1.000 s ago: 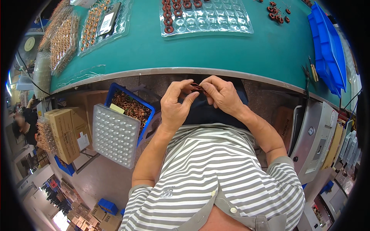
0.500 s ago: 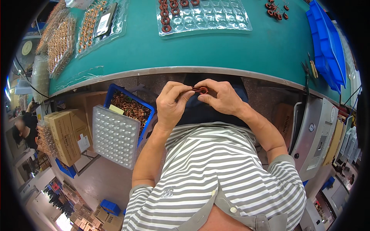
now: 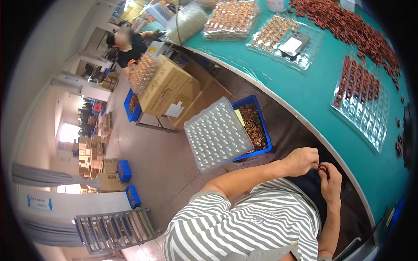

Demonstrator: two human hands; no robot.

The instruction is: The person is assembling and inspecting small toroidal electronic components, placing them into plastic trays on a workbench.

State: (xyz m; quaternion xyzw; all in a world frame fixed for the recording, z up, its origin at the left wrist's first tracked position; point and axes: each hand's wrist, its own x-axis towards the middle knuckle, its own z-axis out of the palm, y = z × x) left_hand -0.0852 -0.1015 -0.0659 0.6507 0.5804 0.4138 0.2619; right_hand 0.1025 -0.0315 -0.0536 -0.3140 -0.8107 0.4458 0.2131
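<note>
In front of my lap, near the table's edge, both hands are closed around one small toroidal coil wound with dark red wire. My right hand pinches the ring between thumb and fingers. From the other side, my left hand has its fingertips pressed together at the coil, where the wire leads were visible earlier. The fingers cover most of the coil, and its leads are hidden. Beyond my hands, a clear plastic tray lies on the green table, partly filled with rows of similar red coils.
A large heap of red coils covers the far table. A phone rests on another coil tray. Left of me, an empty-looking blister tray leans on a blue bin of coils, near cartons. Another person is farther off.
The view has swung to the left, bringing more floor, cartons and the coil heap into sight. My hands stay together at the coil, the left one now closer to the ring.
</note>
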